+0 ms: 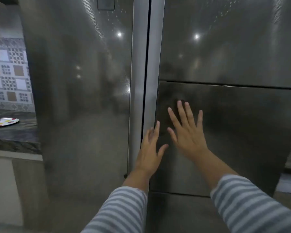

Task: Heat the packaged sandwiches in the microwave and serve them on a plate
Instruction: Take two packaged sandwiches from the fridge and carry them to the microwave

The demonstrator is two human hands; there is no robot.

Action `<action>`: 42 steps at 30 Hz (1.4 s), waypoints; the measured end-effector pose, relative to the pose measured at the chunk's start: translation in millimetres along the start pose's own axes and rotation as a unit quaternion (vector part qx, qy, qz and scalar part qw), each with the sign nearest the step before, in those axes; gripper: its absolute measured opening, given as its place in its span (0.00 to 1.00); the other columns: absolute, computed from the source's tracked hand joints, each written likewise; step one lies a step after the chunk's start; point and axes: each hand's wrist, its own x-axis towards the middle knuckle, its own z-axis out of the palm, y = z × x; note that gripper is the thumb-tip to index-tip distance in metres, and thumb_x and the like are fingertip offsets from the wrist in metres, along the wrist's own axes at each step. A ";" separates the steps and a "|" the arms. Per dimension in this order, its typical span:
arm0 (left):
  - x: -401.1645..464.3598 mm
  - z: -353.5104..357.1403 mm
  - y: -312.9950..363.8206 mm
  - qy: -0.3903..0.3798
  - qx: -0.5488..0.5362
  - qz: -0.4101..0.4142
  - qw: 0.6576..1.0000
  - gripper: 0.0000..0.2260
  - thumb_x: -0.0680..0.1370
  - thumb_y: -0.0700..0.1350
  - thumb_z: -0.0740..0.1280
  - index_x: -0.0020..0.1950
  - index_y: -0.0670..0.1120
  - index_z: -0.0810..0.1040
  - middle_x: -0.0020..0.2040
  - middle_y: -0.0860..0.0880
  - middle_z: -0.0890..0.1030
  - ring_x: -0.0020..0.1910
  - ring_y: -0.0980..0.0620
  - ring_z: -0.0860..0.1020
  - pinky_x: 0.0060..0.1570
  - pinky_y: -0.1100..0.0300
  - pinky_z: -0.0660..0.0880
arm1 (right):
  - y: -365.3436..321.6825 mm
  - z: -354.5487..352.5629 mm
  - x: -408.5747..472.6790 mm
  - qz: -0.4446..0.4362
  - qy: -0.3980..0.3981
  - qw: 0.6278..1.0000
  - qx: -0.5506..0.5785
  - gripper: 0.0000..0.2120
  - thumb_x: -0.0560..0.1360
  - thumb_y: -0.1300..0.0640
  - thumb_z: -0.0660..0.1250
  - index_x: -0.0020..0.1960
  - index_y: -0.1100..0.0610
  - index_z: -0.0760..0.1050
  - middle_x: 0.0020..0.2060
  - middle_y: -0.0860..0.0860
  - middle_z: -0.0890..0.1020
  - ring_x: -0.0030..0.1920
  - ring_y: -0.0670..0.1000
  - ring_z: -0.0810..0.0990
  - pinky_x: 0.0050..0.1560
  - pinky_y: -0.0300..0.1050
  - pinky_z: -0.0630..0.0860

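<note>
Steel fridge doors [84,98] fill my view, ceiling lights reflected in them. Patterned wall tiles [8,73] and dark stone counter [13,132] at left.

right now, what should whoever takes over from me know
Left hand: open, fingers at the fridge's door seam.
Right hand: open, flat on the lower right door panel.
Plate: on the counter to the left, no sandwiches on it.
Sandwiches and microwave: not in view.
Done: plate set out.
Left: get the sandwiches, heat them, plate them.
</note>
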 end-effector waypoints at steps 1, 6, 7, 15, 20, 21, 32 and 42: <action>3.5 4.9 -1.0 0.003 -0.010 -0.009 1.000 0.36 0.80 0.52 0.63 0.73 0.69 0.39 0.77 0.50 0.54 0.76 0.54 0.56 0.71 0.53 0.61 | 2.2 7.0 3.2 -0.008 -0.005 1.000 -0.006 0.30 0.78 0.44 0.50 0.78 0.51 0.52 0.78 0.57 0.50 0.78 0.58 0.47 0.72 0.68 0.46; 17.4 28.3 -18.6 -0.002 -0.022 -0.060 0.998 0.39 0.79 0.50 0.65 0.68 0.77 0.37 0.68 0.49 0.64 0.65 0.52 0.70 0.66 0.51 0.70 | 15.4 45.4 5.8 -0.039 0.005 0.999 -0.032 0.31 0.78 0.42 0.52 0.78 0.48 0.47 0.78 0.55 0.47 0.77 0.58 0.43 0.71 0.70 0.44; 19.1 30.5 -21.8 0.005 -0.022 -0.061 0.998 0.40 0.79 0.50 0.66 0.67 0.78 0.37 0.66 0.49 0.66 0.62 0.53 0.72 0.64 0.51 0.72 | 16.4 48.4 5.8 -0.039 0.011 0.999 -0.034 0.31 0.79 0.42 0.51 0.78 0.47 0.46 0.78 0.55 0.46 0.77 0.58 0.43 0.71 0.70 0.43; 22.8 32.6 -27.5 0.025 -0.024 -0.061 0.998 0.42 0.78 0.48 0.68 0.68 0.78 0.38 0.71 0.49 0.69 0.69 0.52 0.69 0.66 0.54 0.69 | 14.5 52.2 7.1 -0.036 0.041 0.997 -0.048 0.32 0.79 0.40 0.53 0.78 0.48 0.48 0.78 0.56 0.50 0.77 0.59 0.46 0.70 0.68 0.38; 24.8 33.1 -21.7 0.034 -0.007 -0.082 0.996 0.43 0.78 0.46 0.68 0.67 0.75 0.36 0.66 0.45 0.71 0.63 0.50 0.72 0.56 0.64 0.66 | 15.3 49.5 8.5 -0.035 0.021 0.997 -0.062 0.32 0.79 0.39 0.50 0.78 0.47 0.45 0.78 0.55 0.47 0.77 0.58 0.45 0.70 0.68 0.39; 23.2 32.4 -19.9 0.035 -0.004 -0.084 0.996 0.43 0.78 0.46 0.68 0.67 0.75 0.35 0.66 0.45 0.71 0.64 0.49 0.73 0.57 0.63 0.66 | 15.3 48.9 7.9 -0.036 0.018 0.997 -0.061 0.32 0.78 0.39 0.49 0.78 0.47 0.44 0.78 0.54 0.46 0.77 0.58 0.44 0.70 0.68 0.39; -31.1 11.1 27.3 0.019 0.035 -0.057 0.998 0.35 0.80 0.52 0.60 0.70 0.72 0.34 0.62 0.44 0.72 0.56 0.43 0.76 0.54 0.52 0.75 | 12.0 -6.7 -20.0 -0.036 0.005 0.998 -0.056 0.33 0.78 0.39 0.50 0.78 0.48 0.43 0.77 0.57 0.50 0.77 0.60 0.48 0.70 0.71 0.48; -116.4 -40.6 93.5 -0.125 -0.043 0.008 0.991 0.44 0.76 0.36 0.61 0.73 0.68 0.33 0.58 0.43 0.76 0.44 0.50 0.77 0.46 0.58 0.73 | -25.3 -142.5 -82.3 0.092 -0.059 0.994 0.015 0.28 0.79 0.44 0.47 0.75 0.54 0.58 0.76 0.57 0.60 0.74 0.57 0.62 0.71 0.64 0.58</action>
